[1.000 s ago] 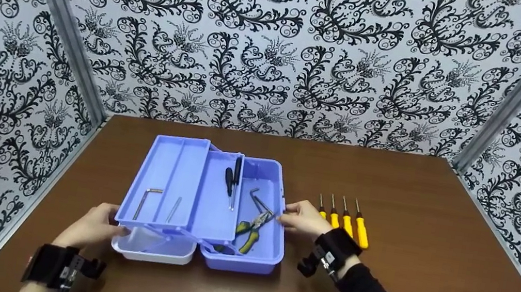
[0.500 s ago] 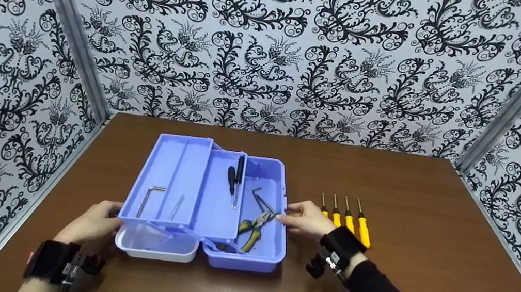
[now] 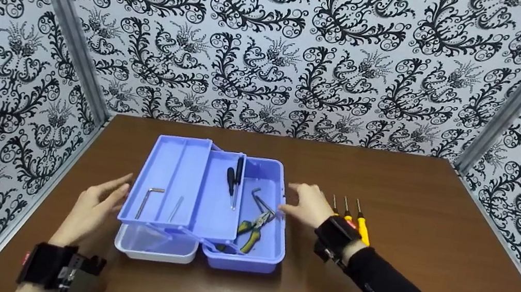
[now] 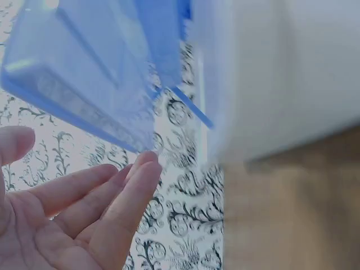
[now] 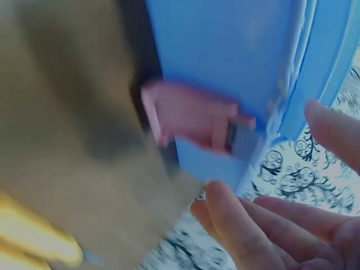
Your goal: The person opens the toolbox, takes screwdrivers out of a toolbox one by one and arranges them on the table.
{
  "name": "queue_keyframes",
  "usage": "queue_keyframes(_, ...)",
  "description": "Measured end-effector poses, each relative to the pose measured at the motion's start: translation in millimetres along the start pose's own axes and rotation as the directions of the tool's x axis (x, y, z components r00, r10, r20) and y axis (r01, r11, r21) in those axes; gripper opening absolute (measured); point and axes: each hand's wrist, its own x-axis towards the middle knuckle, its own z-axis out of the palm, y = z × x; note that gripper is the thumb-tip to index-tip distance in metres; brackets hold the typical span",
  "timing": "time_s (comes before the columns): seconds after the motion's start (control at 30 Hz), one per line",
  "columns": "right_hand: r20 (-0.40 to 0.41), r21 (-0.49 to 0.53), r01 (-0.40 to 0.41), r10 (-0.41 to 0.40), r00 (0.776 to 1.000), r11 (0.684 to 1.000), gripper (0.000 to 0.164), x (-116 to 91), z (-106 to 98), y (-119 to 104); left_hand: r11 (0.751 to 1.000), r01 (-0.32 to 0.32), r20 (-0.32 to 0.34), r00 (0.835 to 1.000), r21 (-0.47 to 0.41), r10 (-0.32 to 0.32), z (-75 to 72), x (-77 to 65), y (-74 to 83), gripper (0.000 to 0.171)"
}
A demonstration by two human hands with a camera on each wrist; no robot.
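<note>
A lilac-blue toolbox point(image 3: 241, 264) stands unfolded, its raised trays point(image 3: 189, 166) fanned out to the left above a whitish lid point(image 3: 154, 255). My left hand point(image 3: 89, 205) is just left of the upper tray, fingers extended and holding nothing; the left wrist view shows its palm bare. At the box's right wall, my right hand point(image 3: 309, 206) has thumb and fingers spread around nothing. Near it in the right wrist view is a pink latch point(image 5: 188, 115) on that wall. Whether either hand touches the box is unclear. Combination pliers point(image 3: 252, 236) and hex keys point(image 3: 262, 202) lie in the bottom.
Two black-handled screwdrivers point(image 3: 230, 183) lie in the middle tray. The upper tray holds an L-shaped hex key point(image 3: 143, 203) and a thin metal rod point(image 3: 175, 209). Yellow-handled screwdrivers point(image 3: 363, 230) lie on the brown table point(image 3: 417, 212) to the right, partly behind my right hand. Patterned walls surround the table.
My left hand has left the lid and tray edge, rising with its fingers straightened. The right hand has shifted slightly away from me along the box wall and spread its fingers. The toolbox stays put.
</note>
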Motion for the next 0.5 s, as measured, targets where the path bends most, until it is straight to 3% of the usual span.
queue_keyframes(0.1,-0.055,-0.147,0.111,-0.120,0.991,0.983,0.046,9.0,-4.4,-10.8,0.999,-0.012,0.016,1.000,-0.032,0.012,0.4,0.3,3.7,0.047)
queue_keyframes(0.17,-0.066,-0.243,0.208,-0.230,0.971,0.948,0.039,15.8,-5.9,-17.8,0.999,-0.024,0.019,1.000,-0.036,0.025,0.6,1.0,5.1,0.047)
queue_keyframes(0.27,-0.055,-0.377,0.333,-0.380,0.923,0.864,0.033,26.8,-6.1,-28.0,0.998,-0.035,0.028,0.999,-0.059,0.037,1.3,2.1,6.8,0.047)
queue_keyframes(0.33,-0.036,-0.463,0.403,-0.471,0.881,0.789,0.027,34.4,-4.8,-34.5,0.997,-0.038,0.025,0.999,-0.066,0.040,1.9,3.2,7.6,0.046)
queue_keyframes(0.5,0.028,-0.583,0.516,-0.619,0.785,0.628,0.017,50.9,0.7,-51.7,0.996,-0.043,0.033,0.998,-0.085,0.046,3.2,4.7,7.9,0.047)
